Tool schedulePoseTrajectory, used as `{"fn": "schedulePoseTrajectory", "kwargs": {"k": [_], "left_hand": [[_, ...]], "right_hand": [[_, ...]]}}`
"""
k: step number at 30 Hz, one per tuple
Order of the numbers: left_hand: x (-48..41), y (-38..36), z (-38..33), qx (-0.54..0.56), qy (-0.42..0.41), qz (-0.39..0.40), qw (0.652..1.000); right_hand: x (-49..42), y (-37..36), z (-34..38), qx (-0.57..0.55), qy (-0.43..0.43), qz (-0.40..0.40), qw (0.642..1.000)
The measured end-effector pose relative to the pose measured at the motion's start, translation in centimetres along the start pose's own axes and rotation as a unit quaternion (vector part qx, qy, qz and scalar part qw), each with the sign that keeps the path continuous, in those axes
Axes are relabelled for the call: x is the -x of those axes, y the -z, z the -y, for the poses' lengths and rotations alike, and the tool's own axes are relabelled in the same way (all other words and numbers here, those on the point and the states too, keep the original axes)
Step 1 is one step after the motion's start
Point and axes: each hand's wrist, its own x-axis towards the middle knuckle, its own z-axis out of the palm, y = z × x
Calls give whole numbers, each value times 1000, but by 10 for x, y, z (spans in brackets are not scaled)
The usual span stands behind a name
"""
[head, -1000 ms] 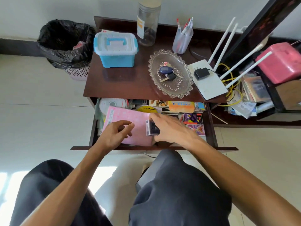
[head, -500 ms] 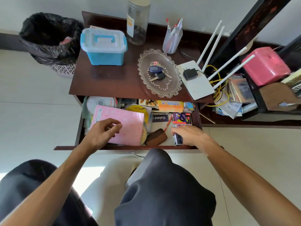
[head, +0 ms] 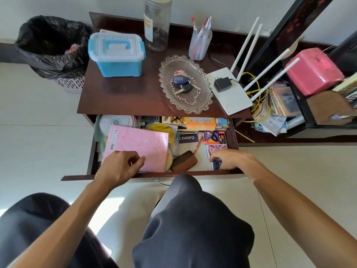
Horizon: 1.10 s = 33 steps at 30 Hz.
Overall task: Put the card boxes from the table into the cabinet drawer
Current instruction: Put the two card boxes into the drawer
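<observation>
The dark wooden table (head: 135, 97) carries a blue storage box (head: 116, 55) and a glass dish (head: 201, 101) of keys. Beneath it the drawer (head: 234, 132) stands pulled open, crowded with a pink folder (head: 139, 144) and discs. The left hand (head: 117, 168) rests loosely curled on the folder's near edge, holding nothing. The right hand (head: 231, 158) pinches a small card box (head: 216, 164) at the drawer's front right corner.

A small dark-blue card box (head: 216, 164) stands on edge in the drawer's (head: 235, 132) front right corner. The open drawer is cluttered.
</observation>
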Motion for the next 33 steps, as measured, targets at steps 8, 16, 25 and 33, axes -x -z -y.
{"fn": "schedulePoseTrajectory", "kwargs": {"k": [8, 16, 25, 33], "left_hand": [[21, -4, 3, -66, -38, 46, 996], [18, -1, -5, -61, -22, 38, 997], [25, 9, -8, -57, -40, 68, 995], [82, 30, -7, 116, 1, -73, 991]], "right_hand": [[6, -13, -9, -121, -10, 45, 992], [7, -9, 5, -68, -41, 44, 996], [24, -15, 17, -218, -128, -24, 967], [100, -70, 16, -233, -72, -382, 891]]}}
